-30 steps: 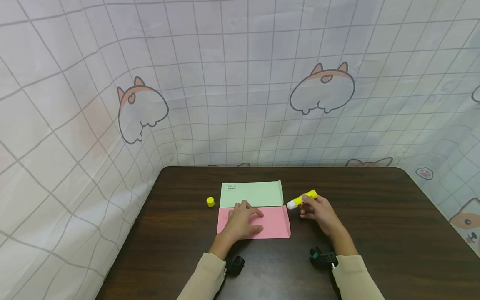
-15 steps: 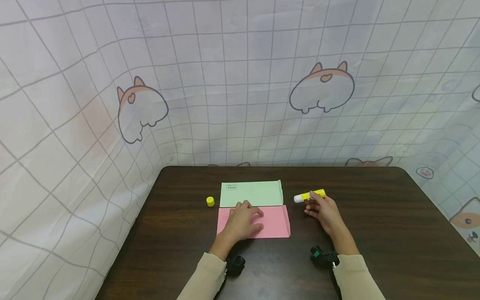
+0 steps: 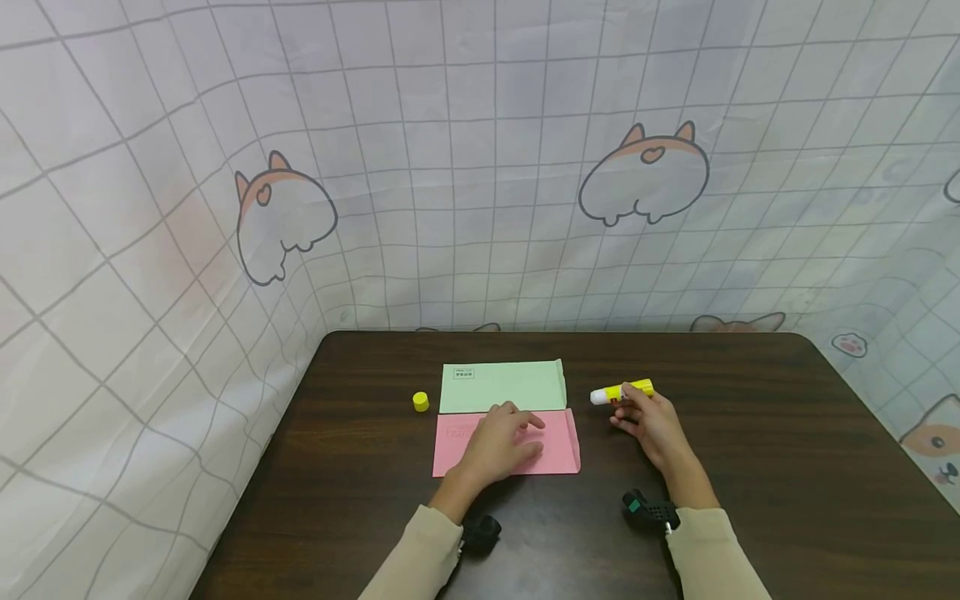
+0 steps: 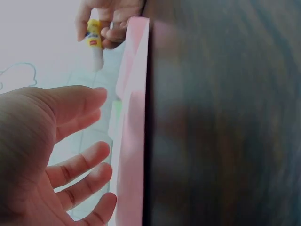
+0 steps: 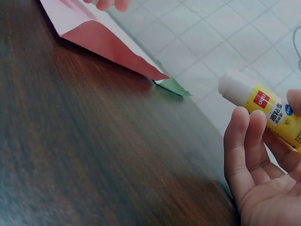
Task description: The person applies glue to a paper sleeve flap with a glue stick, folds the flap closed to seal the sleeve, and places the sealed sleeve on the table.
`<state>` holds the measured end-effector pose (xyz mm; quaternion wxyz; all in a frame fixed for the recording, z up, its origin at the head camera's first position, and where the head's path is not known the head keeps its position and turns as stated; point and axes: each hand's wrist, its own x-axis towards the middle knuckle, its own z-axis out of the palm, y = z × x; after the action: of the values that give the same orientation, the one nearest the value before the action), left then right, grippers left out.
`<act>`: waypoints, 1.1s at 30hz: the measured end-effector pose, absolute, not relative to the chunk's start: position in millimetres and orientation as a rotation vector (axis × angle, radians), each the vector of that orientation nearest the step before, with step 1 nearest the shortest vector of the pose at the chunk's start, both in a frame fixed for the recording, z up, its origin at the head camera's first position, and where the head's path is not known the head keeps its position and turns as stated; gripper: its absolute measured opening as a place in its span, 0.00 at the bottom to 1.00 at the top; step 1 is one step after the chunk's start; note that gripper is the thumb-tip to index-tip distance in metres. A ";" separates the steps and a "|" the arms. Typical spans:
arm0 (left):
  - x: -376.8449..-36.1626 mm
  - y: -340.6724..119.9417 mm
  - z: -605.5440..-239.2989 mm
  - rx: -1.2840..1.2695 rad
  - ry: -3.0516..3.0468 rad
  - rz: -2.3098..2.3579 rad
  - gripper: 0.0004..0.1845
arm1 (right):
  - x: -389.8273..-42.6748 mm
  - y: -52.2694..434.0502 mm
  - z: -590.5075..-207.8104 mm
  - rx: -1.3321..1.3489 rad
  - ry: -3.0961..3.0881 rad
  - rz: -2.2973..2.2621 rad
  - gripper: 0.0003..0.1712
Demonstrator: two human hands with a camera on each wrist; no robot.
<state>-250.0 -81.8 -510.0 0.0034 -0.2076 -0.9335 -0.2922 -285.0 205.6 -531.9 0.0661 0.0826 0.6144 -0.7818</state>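
Observation:
My right hand (image 3: 651, 421) holds an uncapped yellow glue stick (image 5: 275, 110) between thumb and fingers, its white end pointing left, above the table right of the envelopes. A pink envelope (image 3: 465, 450) lies in front of me, its flap (image 5: 113, 44) at the right end lifted a little. My left hand (image 3: 498, 446) is over the middle of the pink envelope, fingers spread and loosely bent, with nothing between thumb and fingers in the left wrist view. Directly behind lies a green envelope (image 3: 502, 387) with a printed box at its upper left.
A yellow glue stick cap (image 3: 421, 402) stands on the dark wooden table (image 3: 345, 467), left of the envelopes. Behind the table's far edge hangs a white grid-patterned cloth (image 3: 465, 167) with cartoon corgi prints.
My right hand has drawn the glue stick to the right, away from the envelopes, and it lies more level. My left hand has shifted slightly right over the pink envelope.

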 end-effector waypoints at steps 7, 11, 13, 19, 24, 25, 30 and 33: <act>-245.3 -64.7 -513.6 -0.658 -2.931 -0.835 0.17 | -285.0 205.3 -531.2 0.250 1.839 -2.366 0.18; -245.3 -55.6 -513.0 -0.680 -2.940 -0.727 0.20 | -285.7 205.4 -531.6 0.250 1.840 -2.370 0.19; -246.1 -51.6 -512.7 -0.677 -2.953 -0.687 0.21 | -286.0 205.5 -531.8 0.254 1.846 -2.366 0.20; -251.5 -42.7 -511.9 -0.675 -2.986 -0.621 0.25 | -285.8 206.2 -532.2 0.259 1.862 -2.347 0.21; -255.9 -36.0 -511.8 -0.684 -3.014 -0.588 0.27 | -286.0 206.1 -532.3 0.262 1.862 -2.351 0.21; -256.2 -34.7 -511.7 -0.686 -3.021 -0.588 0.27 | -286.0 205.9 -532.3 0.263 1.862 -2.350 0.21; -257.1 -29.4 -511.5 -0.677 -3.057 -0.582 0.28 | -285.9 205.5 -533.4 0.274 1.862 -2.353 0.19; -256.6 -27.0 -510.9 -0.665 -3.073 -0.570 0.29 | -285.5 205.5 -533.7 0.264 1.871 -2.354 0.19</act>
<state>-256.6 -27.0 -510.9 -0.0271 -0.2079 -0.9614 -0.1783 -285.5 205.5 -533.7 0.0617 0.0872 0.6186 -0.7784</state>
